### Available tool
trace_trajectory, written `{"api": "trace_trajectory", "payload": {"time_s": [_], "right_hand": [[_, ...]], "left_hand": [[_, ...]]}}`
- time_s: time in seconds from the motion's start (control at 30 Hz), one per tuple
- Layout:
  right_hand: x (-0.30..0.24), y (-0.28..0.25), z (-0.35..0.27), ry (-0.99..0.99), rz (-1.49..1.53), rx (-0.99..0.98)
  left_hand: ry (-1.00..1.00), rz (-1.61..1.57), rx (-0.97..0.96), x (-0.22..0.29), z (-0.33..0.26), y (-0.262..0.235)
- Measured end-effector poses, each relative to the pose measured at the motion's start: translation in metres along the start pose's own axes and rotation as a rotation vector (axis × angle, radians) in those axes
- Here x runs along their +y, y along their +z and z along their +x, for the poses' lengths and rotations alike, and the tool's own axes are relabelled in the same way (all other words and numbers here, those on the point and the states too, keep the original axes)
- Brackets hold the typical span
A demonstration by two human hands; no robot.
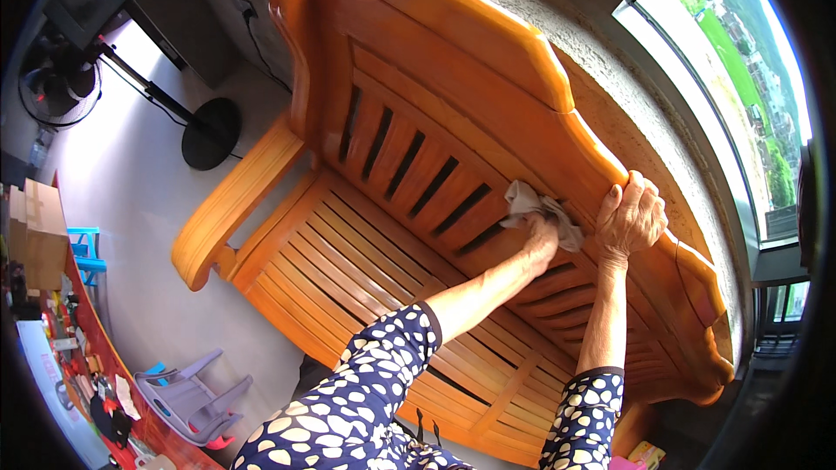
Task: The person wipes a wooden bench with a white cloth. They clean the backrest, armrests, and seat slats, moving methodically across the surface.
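A varnished orange-brown wooden bench [461,26] with a slatted seat and a slatted back fills the middle of the head view. My left hand [542,237] reaches across the seat and presses a crumpled pale grey cloth [525,200] against the backrest, just above the slats. Its fingers are partly hidden by the cloth. My right hand [631,213] is closed over the top rail of the backrest, to the right of the cloth, with the fingers curled over the edge.
A window [740,78] and rough wall run behind the bench. At left stand a black round-based fan [211,133], a red table edge [174,444] crowded with small items, a cardboard box [45,226], a grey plastic chair [196,396] and a blue stool [85,252].
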State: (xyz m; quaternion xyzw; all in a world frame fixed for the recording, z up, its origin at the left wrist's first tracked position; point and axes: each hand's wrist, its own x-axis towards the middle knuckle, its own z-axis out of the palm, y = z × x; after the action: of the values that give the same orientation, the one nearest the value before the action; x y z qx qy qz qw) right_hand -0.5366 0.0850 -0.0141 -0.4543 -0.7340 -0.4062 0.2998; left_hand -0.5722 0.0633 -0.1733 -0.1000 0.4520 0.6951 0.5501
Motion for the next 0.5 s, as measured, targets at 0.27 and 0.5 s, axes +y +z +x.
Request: {"api": "trace_trajectory", "payload": {"time_s": [0.27,0.5], "right_hand": [[-0.003,0.001,0.001,0.003,0.006,0.018],[0.002,0.004,-0.001,-0.009,-0.023,0.025]], "left_hand": [[0.176,0.262,0.022,0.063,0.022,-0.008],[0.142,0.226,-0.288,0.165,0.040,-0.036]]}}
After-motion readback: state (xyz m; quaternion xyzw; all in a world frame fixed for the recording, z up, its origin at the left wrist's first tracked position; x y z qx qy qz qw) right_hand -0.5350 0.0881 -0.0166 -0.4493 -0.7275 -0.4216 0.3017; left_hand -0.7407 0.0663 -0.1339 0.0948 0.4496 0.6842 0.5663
